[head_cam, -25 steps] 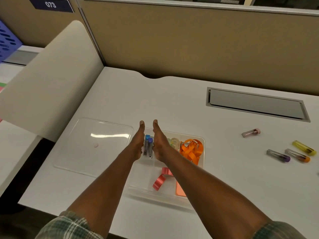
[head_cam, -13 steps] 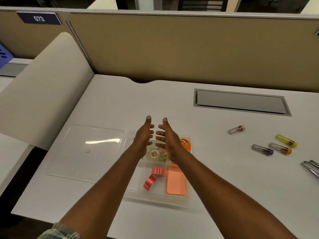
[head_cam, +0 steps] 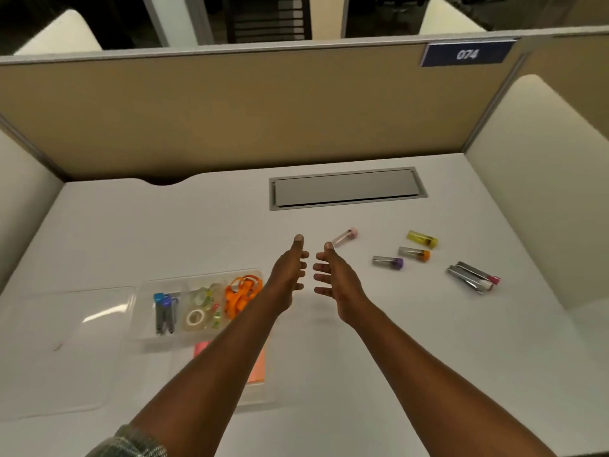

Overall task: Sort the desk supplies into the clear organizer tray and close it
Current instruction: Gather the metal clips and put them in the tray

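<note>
The clear organizer tray [head_cam: 145,341] lies at the lower left of the white desk, holding blue-capped tubes [head_cam: 163,313], tape rolls [head_cam: 197,316], an orange ribbon [head_cam: 243,293] and peach sticky notes [head_cam: 257,367]. Its clear lid [head_cam: 59,351] rests flat to its left. My left hand [head_cam: 290,272] and right hand [head_cam: 333,275] hover palms facing, fingers apart, empty, just right of the tray. Loose on the desk to the right lie a pink-capped tube [head_cam: 345,238], a purple-capped tube [head_cam: 388,261], an orange-capped tube [head_cam: 414,253], a yellow tube [head_cam: 422,239] and a bundle of grey tubes [head_cam: 474,277].
A grey cable hatch [head_cam: 346,188] is set into the desk at the back. Tan partition walls [head_cam: 230,110] close the rear, with white side panels [head_cam: 540,192] on the right and left.
Both hands have left the tray, where they rested beside the blue-capped tubes, and moved right over bare desk toward the loose tubes. The view has swung right.
</note>
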`<state>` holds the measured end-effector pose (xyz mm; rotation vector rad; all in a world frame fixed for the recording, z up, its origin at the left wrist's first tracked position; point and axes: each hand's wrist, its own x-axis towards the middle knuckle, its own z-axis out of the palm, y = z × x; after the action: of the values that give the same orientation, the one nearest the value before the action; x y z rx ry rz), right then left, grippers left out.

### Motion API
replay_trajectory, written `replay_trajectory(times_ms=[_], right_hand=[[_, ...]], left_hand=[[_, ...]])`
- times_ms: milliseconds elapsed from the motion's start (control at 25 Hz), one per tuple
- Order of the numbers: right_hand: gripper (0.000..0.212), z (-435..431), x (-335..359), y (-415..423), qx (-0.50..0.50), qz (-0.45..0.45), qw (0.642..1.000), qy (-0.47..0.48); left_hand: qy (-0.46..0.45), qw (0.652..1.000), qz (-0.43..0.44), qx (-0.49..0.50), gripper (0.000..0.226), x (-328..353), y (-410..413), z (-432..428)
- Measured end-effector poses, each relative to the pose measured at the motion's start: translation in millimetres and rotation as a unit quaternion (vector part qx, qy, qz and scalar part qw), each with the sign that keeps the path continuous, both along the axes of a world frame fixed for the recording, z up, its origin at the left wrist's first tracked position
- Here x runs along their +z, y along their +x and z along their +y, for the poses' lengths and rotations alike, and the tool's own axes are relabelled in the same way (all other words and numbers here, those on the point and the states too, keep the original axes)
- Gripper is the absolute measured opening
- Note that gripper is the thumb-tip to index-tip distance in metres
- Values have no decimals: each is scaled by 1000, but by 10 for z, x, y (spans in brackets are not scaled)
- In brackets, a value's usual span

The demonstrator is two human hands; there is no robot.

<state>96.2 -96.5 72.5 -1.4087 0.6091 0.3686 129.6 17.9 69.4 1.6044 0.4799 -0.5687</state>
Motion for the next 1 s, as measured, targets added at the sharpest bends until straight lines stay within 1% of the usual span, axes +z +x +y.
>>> replay_trajectory(times_ms=[200, 280, 360, 400, 440, 520, 600, 640, 720, 760, 840, 920, 1000], right_hand=[[52, -903, -207, -170, -40, 16, 998, -45], [43, -1232, -302, -236, -55, 22, 996, -65], [33, -1545, -396, -300, -47, 16, 991, -124], [33, -1708, -453, -329, -35, 6, 982, -183], [33, -1869, -511, -350, -23, -9, 966, -258], [37, -2219, -625, -381, 0, -40, 913, -406], [46, -2549, -716, -394, 34, -38, 856, -514], [51, -2705, -755, -391, 55, -28, 832, -551], [62, -2995, -831, -370, 102, -6, 795, -598], [66, -3108, -867, -347, 127, 6, 783, -609], [68, -3283, -935, -288, 169, 35, 775, -608], [62, -3378, -985, -233, 190, 50, 769, -608], [49, -3394, -1009, -193, 201, 41, 749, -630]], left_hand=[[27, 997, -7, -79, 59, -211, -94, -855], [40, 994, -7, -102, 59, -275, -118, -1160], [57, 991, -8, -123, 59, -331, -130, -1415], [66, 989, -8, -134, 59, -360, -139, -1529], [75, 987, -8, -145, 59, -388, -148, -1623], [97, 980, -8, -174, 64, -458, -182, -1789], [139, 965, -28, -218, 66, -525, -229, -1880], [175, 951, -47, -250, 64, -567, -252, -1904], [267, 905, -95, -316, 57, -677, -299, -1927], [301, 883, -116, -341, 55, -738, -331, -1909], [333, 855, -140, -372, 52, -858, -396, -1863], [352, 832, -154, -399, 49, -954, -439, -1824], [364, 817, -161, -416, 48, -995, -458, -1811]])
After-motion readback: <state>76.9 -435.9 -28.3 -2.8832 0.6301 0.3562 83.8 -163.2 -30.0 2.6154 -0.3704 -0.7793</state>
